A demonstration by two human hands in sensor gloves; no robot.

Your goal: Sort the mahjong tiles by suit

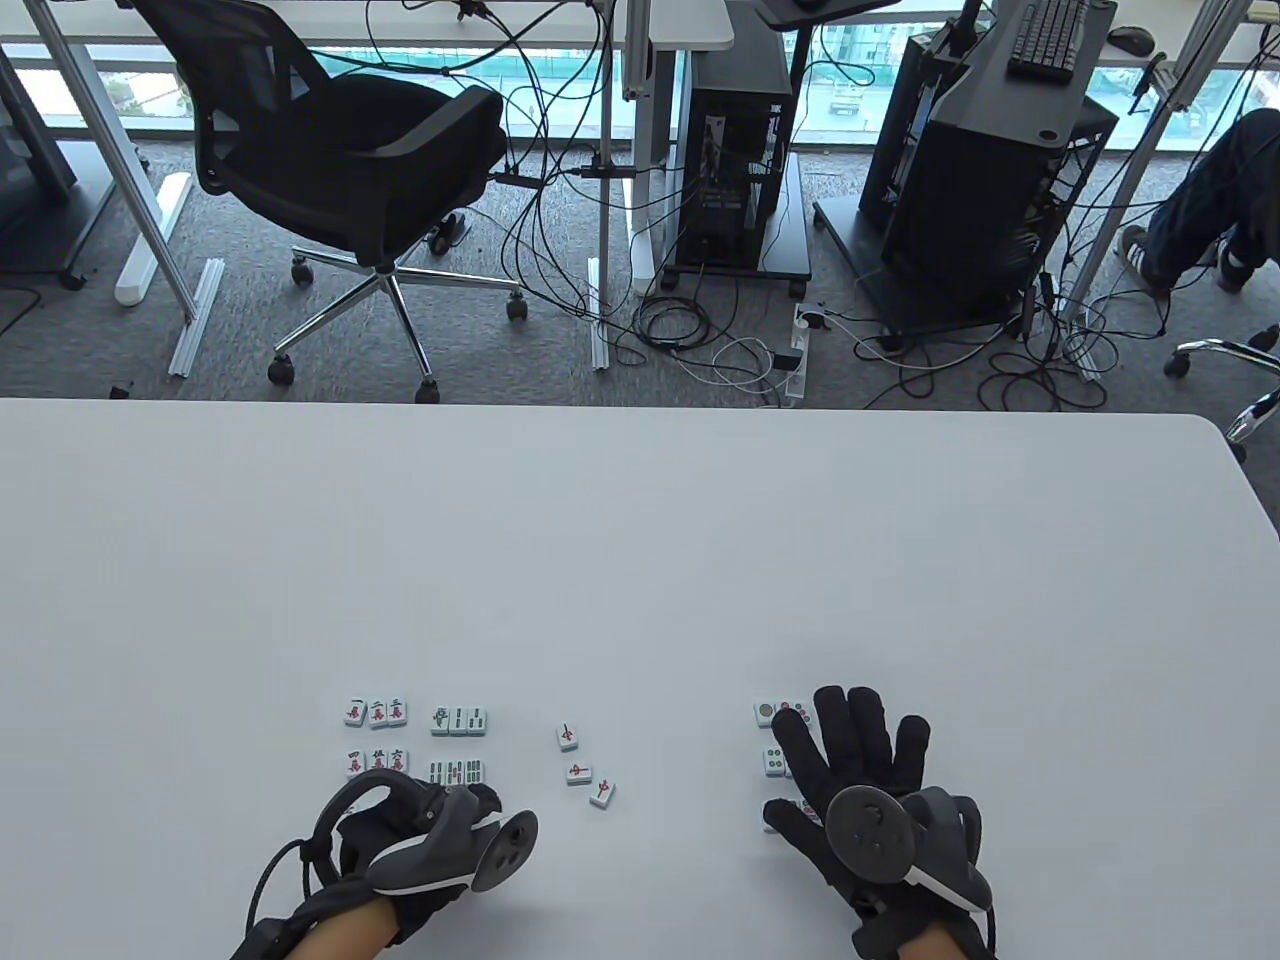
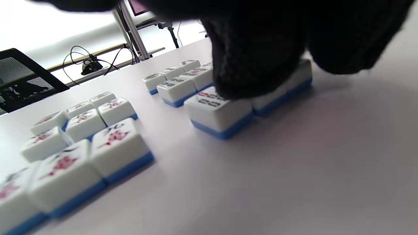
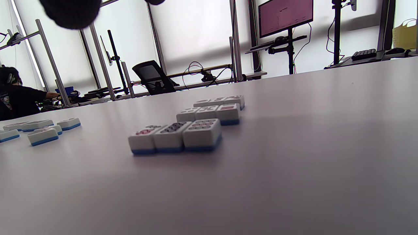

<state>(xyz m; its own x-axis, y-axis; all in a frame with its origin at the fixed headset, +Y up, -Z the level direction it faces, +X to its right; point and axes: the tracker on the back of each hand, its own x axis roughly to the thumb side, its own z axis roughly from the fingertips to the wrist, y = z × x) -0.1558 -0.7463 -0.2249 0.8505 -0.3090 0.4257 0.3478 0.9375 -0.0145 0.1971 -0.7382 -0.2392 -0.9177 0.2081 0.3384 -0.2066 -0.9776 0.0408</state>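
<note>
Left hand point(image 1: 420, 840) fingers curl onto the near bamboo tiles point(image 2: 218, 112), perhaps pinching; right hand point(image 1: 865, 775) splayed flat over dot tiles point(image 1: 776, 761).

A white counter point(image 1: 640, 560) carries mahjong tiles face up. At 7 o'clock sit two rows of character tiles point(image 1: 376, 737), bamboo tiles point(image 1: 458, 745) just beside them. Three loose red-marked tiles point(image 1: 582, 765) lie near 6 o'clock. Circle tiles point(image 1: 775, 738) cluster at 5 o'clock.

Table view high overhead; wrist views low, close, sharing tiles point(image 1: 457, 746).
</note>
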